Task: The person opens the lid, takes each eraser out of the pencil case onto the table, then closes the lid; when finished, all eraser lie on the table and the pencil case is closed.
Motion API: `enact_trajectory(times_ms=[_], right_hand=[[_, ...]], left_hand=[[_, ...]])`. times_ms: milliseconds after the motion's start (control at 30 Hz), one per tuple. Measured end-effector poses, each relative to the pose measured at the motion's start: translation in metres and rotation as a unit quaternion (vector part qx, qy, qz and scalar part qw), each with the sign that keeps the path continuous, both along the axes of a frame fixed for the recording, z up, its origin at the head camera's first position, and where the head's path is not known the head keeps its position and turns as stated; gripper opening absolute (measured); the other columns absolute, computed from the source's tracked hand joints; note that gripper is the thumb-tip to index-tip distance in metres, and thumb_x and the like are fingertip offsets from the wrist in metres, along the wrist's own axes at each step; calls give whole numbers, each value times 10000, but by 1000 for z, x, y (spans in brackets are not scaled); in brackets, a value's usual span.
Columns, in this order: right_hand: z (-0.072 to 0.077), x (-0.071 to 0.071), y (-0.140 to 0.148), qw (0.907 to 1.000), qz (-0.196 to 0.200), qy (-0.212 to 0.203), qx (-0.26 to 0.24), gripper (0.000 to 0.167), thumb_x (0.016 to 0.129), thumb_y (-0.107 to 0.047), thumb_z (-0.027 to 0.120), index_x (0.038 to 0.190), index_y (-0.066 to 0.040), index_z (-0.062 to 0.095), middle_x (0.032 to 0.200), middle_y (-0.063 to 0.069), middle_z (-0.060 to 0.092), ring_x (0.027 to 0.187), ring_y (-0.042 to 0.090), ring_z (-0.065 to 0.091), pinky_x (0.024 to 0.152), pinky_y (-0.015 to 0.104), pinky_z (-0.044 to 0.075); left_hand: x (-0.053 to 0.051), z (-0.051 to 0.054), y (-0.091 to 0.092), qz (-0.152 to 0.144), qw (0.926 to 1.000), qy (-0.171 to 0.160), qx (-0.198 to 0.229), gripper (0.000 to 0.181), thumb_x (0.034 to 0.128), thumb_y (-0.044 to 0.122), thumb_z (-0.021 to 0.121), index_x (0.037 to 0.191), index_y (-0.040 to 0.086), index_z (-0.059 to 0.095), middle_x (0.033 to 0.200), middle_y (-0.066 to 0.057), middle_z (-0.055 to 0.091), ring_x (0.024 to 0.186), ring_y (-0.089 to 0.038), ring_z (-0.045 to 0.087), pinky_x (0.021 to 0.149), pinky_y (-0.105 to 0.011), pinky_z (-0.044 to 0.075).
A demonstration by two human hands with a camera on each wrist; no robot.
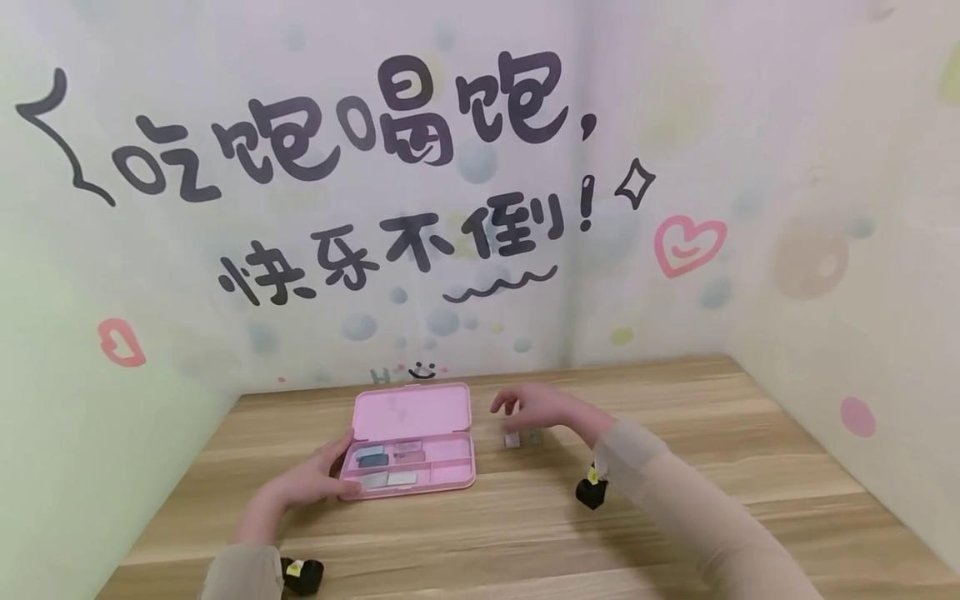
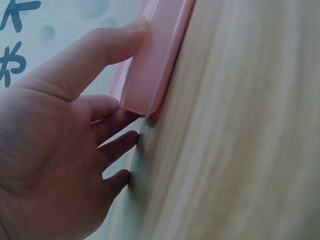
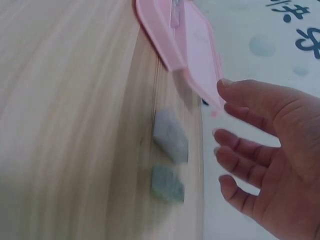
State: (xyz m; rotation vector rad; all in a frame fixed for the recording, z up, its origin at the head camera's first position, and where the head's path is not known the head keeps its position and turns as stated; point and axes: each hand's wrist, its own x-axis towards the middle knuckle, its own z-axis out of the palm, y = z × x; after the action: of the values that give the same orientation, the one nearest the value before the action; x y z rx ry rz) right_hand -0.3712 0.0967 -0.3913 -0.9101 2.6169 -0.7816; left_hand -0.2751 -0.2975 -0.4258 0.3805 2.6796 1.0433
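Observation:
A pink plastic case (image 1: 453, 472) lies on the table with its hinged lid (image 1: 411, 410) raised at the back. My left hand (image 1: 309, 482) holds the case's left end; in the left wrist view the thumb (image 2: 117, 42) presses its near side and the fingers touch the corner. Several small flat blocks, among them a dark teal one (image 1: 373, 460) and a white one (image 1: 402, 478), lie in the case's left compartments. Right of the case, my right hand (image 1: 546, 406) hovers with loosely bent fingers above a pale block (image 3: 170, 136) and a greenish block (image 3: 167, 184), holding neither.
The wooden table (image 1: 525, 542) meets a printed wall (image 1: 525, 325) behind the case, with side walls at left and right. A black wrist device (image 1: 591, 492) is by the right sleeve, and another (image 1: 303, 577) by the left.

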Motion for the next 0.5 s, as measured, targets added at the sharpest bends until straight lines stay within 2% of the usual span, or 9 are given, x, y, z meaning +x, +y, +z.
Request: enact_trajectory(times_ms=[233,500], right_hand=[[5,-6,-39,9966,824,89,13,333,856,-123,695,1185,-174,673,1018,-22,617,833,143,554,721,307,471],[-1,-5,-84,9892,1246,458,625,374,864,-95,657,1178,-296,689,965,-78,582,856,101,522,733,251,452]], left_hand=[[-2,0,0,22,10000,19,-91,1043,799,384,763,1535,-6,135,1551,-310,118,1400,-503,114,1064,-663,176],[0,-2,-1,81,9998,66,-146,1047,790,381,773,1535,-3,145,1546,-316,131,1400,-504,119,1067,-658,179]])
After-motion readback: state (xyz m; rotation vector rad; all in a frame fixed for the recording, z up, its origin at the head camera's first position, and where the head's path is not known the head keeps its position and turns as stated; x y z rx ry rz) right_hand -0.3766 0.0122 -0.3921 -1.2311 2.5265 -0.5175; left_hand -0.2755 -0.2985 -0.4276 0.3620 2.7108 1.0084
